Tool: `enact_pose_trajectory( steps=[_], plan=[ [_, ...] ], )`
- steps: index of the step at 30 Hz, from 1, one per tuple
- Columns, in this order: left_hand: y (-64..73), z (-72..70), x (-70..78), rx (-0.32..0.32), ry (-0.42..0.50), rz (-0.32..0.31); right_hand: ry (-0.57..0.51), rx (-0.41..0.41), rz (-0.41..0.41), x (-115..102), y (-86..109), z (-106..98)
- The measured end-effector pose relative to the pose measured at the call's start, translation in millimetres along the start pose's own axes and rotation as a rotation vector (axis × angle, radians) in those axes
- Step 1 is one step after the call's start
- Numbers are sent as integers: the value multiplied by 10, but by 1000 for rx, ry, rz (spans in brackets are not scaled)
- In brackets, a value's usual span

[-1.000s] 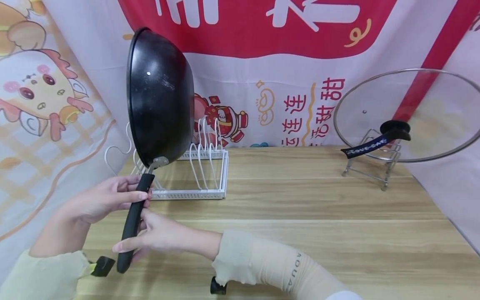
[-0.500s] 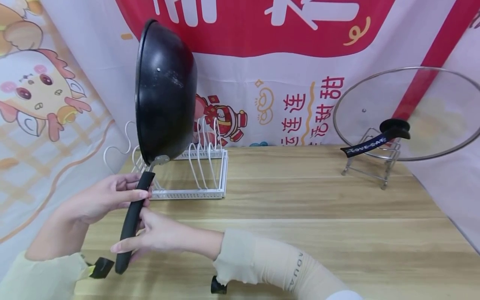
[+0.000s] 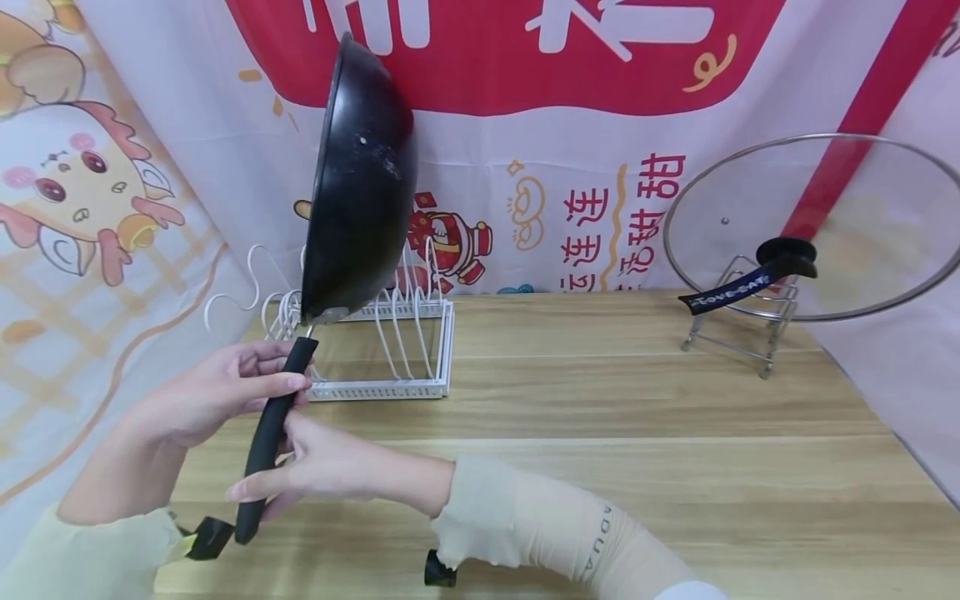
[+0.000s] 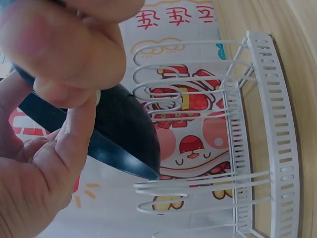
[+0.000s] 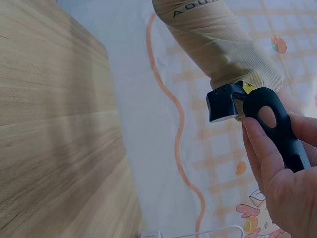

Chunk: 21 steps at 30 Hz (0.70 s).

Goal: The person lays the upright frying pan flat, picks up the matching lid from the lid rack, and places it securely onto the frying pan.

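A black wok point(image 3: 363, 183) is held on its side in the air, over the left part of a white wire rack point(image 3: 382, 389). Its dark outer surface faces right in the head view. My left hand point(image 3: 225, 383) pinches the black handle point(image 3: 264, 446) close to the pan. Lower down, near the handle's end, my right hand point(image 3: 322, 458) grips it between thumb and fingers. In the left wrist view the wok's rim point(image 4: 124, 161) hangs among the rack's wire loops; contact cannot be told. The right wrist view shows the handle's end with a hanging hole point(image 5: 270, 106).
A large glass lid point(image 3: 885, 233) leans in a small metal stand point(image 3: 731, 346) at the right, its black knob facing forward. Printed cloth point(image 3: 495, 137) hangs behind and at the sides. The wooden tabletop point(image 3: 637, 500) stretches across the front.
The wok has swung to the right over the rack and turned more edge-on. Both hands keep their hold on the handle, shifting only slightly. Lid and rack stay where they were.
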<state>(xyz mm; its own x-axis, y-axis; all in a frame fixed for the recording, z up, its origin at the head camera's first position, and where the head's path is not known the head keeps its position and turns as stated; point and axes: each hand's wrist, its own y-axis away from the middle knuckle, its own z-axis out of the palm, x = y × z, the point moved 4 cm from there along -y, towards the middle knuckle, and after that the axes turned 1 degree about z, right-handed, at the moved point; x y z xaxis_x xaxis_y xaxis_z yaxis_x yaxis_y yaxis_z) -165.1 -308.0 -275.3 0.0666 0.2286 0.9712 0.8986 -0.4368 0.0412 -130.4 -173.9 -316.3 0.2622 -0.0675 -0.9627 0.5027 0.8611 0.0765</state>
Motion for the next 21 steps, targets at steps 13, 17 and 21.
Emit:
enact_pose_trajectory(
  steps=[13, 17, 21],
  plan=[
    [-30, 108, 63, 44, 10, -4, -20, -30, 6, -54, 72, -36],
    [-43, 136, 75, 44, 29, 5, -10, -47, 6, -68, 90, -46],
    [-62, 155, 90, 48, 40, 23, -3, -48, 2, -87, 113, -56]
  ],
)
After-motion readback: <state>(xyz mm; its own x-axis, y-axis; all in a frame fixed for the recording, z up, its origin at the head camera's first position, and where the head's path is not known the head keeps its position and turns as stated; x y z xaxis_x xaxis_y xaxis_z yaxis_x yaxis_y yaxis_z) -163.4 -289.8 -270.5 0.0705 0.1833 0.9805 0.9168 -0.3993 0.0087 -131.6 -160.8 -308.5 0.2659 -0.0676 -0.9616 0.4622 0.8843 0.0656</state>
